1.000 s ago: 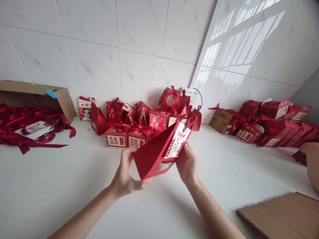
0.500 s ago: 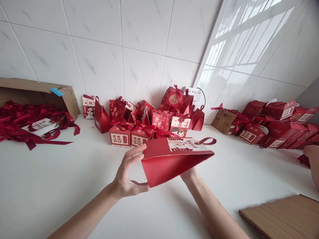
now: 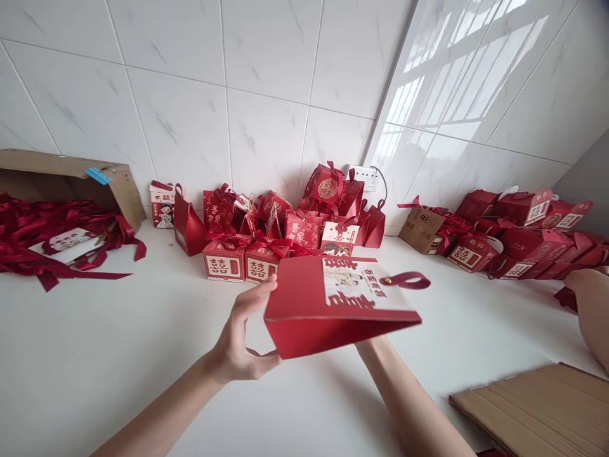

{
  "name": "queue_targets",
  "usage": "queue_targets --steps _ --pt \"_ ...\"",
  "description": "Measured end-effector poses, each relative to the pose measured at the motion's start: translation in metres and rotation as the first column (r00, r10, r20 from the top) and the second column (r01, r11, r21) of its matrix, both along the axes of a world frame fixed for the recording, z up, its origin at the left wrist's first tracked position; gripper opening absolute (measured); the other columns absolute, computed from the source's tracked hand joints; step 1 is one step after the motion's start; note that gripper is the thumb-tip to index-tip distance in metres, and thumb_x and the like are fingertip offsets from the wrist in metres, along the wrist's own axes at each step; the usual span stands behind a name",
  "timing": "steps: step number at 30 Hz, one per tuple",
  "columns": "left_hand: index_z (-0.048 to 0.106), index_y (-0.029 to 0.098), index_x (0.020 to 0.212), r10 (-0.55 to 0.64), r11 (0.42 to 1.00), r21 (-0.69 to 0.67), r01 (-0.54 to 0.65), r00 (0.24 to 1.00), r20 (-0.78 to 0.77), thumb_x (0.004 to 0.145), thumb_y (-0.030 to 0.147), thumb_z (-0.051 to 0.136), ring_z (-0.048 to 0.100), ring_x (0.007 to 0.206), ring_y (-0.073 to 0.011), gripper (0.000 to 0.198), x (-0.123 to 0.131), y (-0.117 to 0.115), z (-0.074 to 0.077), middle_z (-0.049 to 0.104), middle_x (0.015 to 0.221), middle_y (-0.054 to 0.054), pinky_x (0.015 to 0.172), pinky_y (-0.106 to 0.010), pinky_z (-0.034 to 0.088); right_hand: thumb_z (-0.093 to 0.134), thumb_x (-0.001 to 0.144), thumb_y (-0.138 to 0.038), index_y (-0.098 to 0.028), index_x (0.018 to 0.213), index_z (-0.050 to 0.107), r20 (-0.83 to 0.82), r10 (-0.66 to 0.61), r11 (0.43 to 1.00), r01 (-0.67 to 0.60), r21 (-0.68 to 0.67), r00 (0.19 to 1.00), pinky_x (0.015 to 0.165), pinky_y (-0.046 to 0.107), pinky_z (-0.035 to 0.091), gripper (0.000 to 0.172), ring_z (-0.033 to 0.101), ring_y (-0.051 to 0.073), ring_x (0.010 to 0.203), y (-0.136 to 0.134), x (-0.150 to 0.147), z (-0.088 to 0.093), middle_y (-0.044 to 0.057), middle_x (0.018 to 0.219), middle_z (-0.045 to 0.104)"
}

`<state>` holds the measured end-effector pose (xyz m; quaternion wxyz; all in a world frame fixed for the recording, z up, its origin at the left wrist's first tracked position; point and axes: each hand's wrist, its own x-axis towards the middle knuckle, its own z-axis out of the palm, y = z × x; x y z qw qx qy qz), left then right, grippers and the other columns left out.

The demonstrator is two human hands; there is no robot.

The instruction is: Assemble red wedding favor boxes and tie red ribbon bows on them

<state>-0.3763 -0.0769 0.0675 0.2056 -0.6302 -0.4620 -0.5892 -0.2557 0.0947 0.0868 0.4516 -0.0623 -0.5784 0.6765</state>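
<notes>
A red paper gift box (image 3: 299, 289) with a white printed panel and a riveted ribbon loop (image 3: 410, 280) is held above the white table. It lies tipped on its side, its loop end pointing right and its open triangular side towards me. My left hand (image 3: 245, 336) grips the broad end at the left, fingers at the upper edge and thumb at the lower corner. Under the box, my right hand (image 3: 373, 346) shows only its heel and wrist. Its fingers are hidden by the box, so their grip cannot be made out.
Finished-looking red gift boxes (image 3: 223, 261) stand along the tiled wall. At left, a cardboard carton (image 3: 128, 197) lies with red ribbons (image 3: 52, 222) spilling out. More red boxes (image 3: 528, 244) are piled at right, near another person's hand (image 3: 587, 298). Flat cardboard (image 3: 537, 406) lies front right.
The held box has tilted so its printed panel faces me more and its open side shows less. It has shifted slightly down at the right. The camera view has turned slightly right.
</notes>
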Motion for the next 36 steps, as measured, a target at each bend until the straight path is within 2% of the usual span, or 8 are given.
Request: queue_targets --steps 5,8,11,16,20,25,30,36 --pt "0.045 0.022 0.121 0.006 0.99 -0.125 0.071 0.849 0.528 0.067 0.042 0.071 0.059 0.103 -0.029 0.063 -0.001 -0.001 0.007 0.06 0.112 -0.01 0.085 -0.041 0.05 0.065 0.076 -0.049 -0.029 0.098 0.063 -0.101 0.202 0.958 -0.218 -0.186 0.974 0.085 0.039 0.051 0.03 0.061 0.023 0.1 -0.012 -0.002 0.013 0.001 0.109 0.066" --pt "0.049 0.021 0.119 -0.069 0.931 -0.195 0.308 0.676 0.734 0.076 0.049 0.061 0.057 0.109 -0.0309 0.054 -0.007 0.0 0.007 0.06 0.118 -0.01 0.088 -0.041 0.048 0.069 0.075 -0.046 -0.028 0.092 0.061 -0.13 0.176 0.957 -0.201 -0.21 0.976 0.082 0.038 0.052 0.025 0.063 0.022 0.096 -0.016 0.001 0.016 -0.001 0.107 0.066" --pt "0.052 0.02 0.117 -0.121 0.816 -0.259 0.517 0.591 0.798 0.078 0.047 0.061 0.054 0.114 -0.0327 0.049 -0.01 0.002 0.005 0.059 0.124 -0.011 0.095 -0.045 0.044 0.071 0.074 -0.045 -0.027 0.085 0.06 -0.154 0.087 0.971 -0.118 -0.207 0.984 0.078 0.036 0.053 0.024 0.064 0.02 0.089 -0.015 0.003 0.016 -0.002 0.098 0.066" --pt "0.052 0.023 0.122 -0.209 0.652 -0.309 0.692 0.556 0.804 0.07 0.042 0.071 0.047 0.124 -0.0357 0.059 0.0 0.003 0.01 0.056 0.131 -0.011 0.102 -0.051 0.039 0.073 0.071 -0.045 -0.025 0.082 0.06 -0.159 0.032 0.978 -0.063 -0.197 0.987 0.069 0.031 0.053 0.026 0.062 0.016 0.075 -0.011 0.006 0.017 -0.003 0.087 0.064" --pt "0.039 0.024 0.138 -0.258 0.578 -0.35 0.737 0.572 0.779 0.069 0.039 0.073 0.04 0.131 -0.0351 0.078 0.008 0.005 0.012 0.048 0.14 -0.012 0.106 -0.052 0.035 0.074 0.07 -0.046 -0.025 0.083 0.06 -0.124 0.038 0.989 -0.056 -0.139 0.992 0.067 0.028 0.051 0.028 0.061 0.016 0.073 -0.012 0.009 0.018 -0.003 0.082 0.064" --pt "0.047 0.022 0.134 -0.246 0.572 -0.41 0.71 0.626 0.74 0.071 0.039 0.072 0.038 0.133 -0.0361 0.07 0.006 0.003 0.01 0.047 0.141 -0.012 0.108 -0.053 0.033 0.073 0.072 -0.047 -0.025 0.083 0.06 -0.111 0.047 0.995 -0.056 -0.079 0.993 0.07 0.027 0.049 0.028 0.06 0.016 0.077 -0.012 0.01 0.019 -0.002 0.083 0.064" --pt "0.036 0.024 0.141 -0.265 0.578 -0.387 0.719 0.614 0.744 0.071 0.038 0.071 0.041 0.131 -0.0358 0.079 0.008 0.004 0.012 0.047 0.141 -0.012 0.105 -0.052 0.037 0.072 0.072 -0.046 -0.026 0.084 0.06 -0.137 0.057 0.995 -0.068 -0.072 0.989 0.069 0.028 0.049 0.027 0.061 0.016 0.076 -0.013 0.011 0.019 -0.003 0.081 0.064" --pt "0.045 0.022 0.13 -0.195 0.66 -0.392 0.641 0.65 0.735 0.066 0.043 0.073 0.047 0.125 -0.0362 0.072 0.007 0.004 0.009 0.056 0.13 -0.014 0.1 -0.052 0.041 0.071 0.074 -0.045 -0.026 0.084 0.061 -0.156 0.072 0.991 -0.088 -0.098 0.985 0.067 0.028 0.05 0.024 0.061 0.016 0.073 -0.011 0.011 0.019 -0.003 0.083 0.065"
